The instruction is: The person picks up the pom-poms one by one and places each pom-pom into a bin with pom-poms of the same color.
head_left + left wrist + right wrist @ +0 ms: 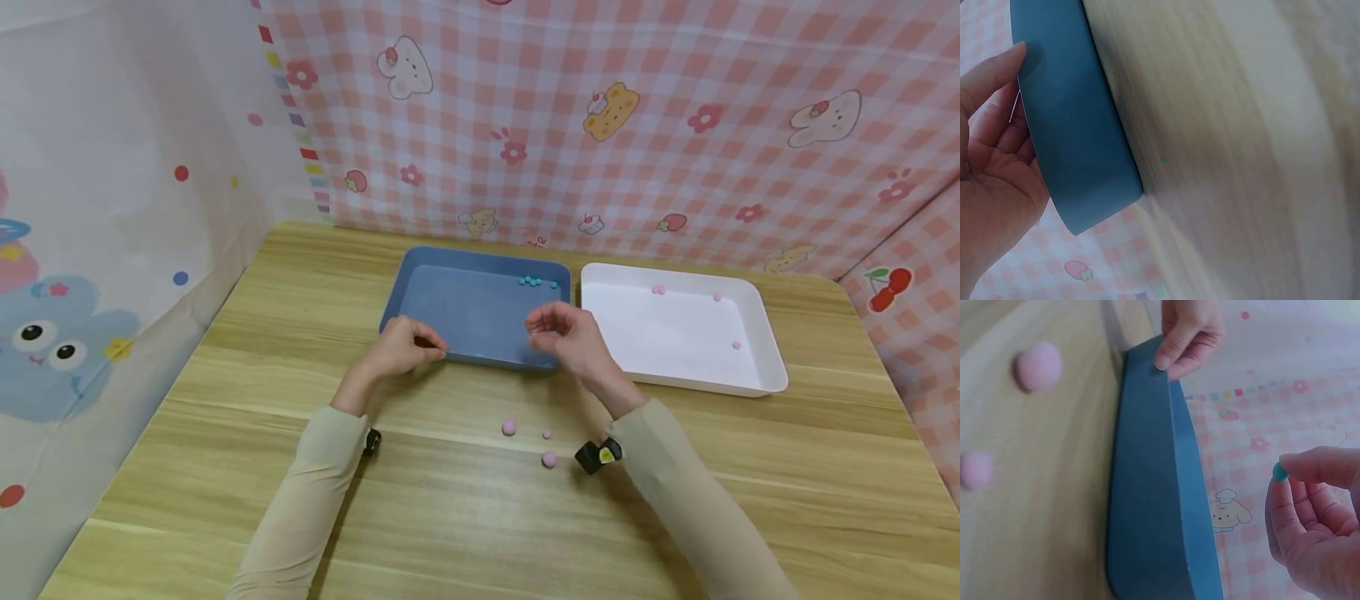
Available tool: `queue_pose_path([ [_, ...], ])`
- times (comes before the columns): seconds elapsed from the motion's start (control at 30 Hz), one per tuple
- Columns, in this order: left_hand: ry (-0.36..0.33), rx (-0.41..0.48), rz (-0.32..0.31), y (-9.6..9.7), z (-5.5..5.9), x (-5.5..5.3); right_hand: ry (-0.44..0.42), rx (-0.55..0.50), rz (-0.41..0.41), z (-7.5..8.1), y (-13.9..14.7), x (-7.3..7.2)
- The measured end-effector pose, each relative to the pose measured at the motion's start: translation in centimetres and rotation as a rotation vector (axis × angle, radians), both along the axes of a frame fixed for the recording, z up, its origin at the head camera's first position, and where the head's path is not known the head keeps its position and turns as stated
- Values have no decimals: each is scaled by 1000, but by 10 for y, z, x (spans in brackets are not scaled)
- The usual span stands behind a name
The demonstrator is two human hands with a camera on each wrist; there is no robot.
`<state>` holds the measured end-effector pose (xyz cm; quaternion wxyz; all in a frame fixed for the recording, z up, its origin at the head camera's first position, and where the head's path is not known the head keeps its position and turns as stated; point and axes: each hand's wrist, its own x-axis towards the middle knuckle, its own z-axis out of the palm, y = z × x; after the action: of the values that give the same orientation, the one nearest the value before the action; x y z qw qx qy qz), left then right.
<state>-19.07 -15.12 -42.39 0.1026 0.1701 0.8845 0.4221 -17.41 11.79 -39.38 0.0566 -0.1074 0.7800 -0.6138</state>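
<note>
A small teal ball [1280, 472] is pinched between thumb and fingertip of my right hand [572, 337], which hovers over the right front part of the blue tray [465, 312]. My left hand [403, 346] grips that tray's near rim toward its left end. In the left wrist view, the thumb [1013, 62] lies on the outer wall, with the other fingers behind the rim. Several teal balls [532, 282] sit inside the blue tray along its far right side. The held ball cannot be made out in the head view.
To the right stands a white tray [667, 333] with several pink balls [658, 290] scattered in it. Nearer me on the wooden table [450, 517] lie more pink balls [508, 427] of different sizes, left of the right wrist's black camera [597, 456]. A checked cloth [517, 100] hangs behind.
</note>
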Motion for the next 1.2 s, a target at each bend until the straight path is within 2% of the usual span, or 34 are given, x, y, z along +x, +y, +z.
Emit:
queue_pose_path([
  [0.23,-13,0,-1,-1,0,0,-53,-65,-40,4,-9,-17],
  [0.5,-17,-1,-2,-2,-1,-1,-113,-84,-87,8,-17,-31],
  [0.9,-23,-5,-1,-2,-2,-2,-120,-140,-108,6,-31,-49],
  [1.2,-37,-11,5,-1,-2,-3,-146,-183,-132,6,-40,-55],
])
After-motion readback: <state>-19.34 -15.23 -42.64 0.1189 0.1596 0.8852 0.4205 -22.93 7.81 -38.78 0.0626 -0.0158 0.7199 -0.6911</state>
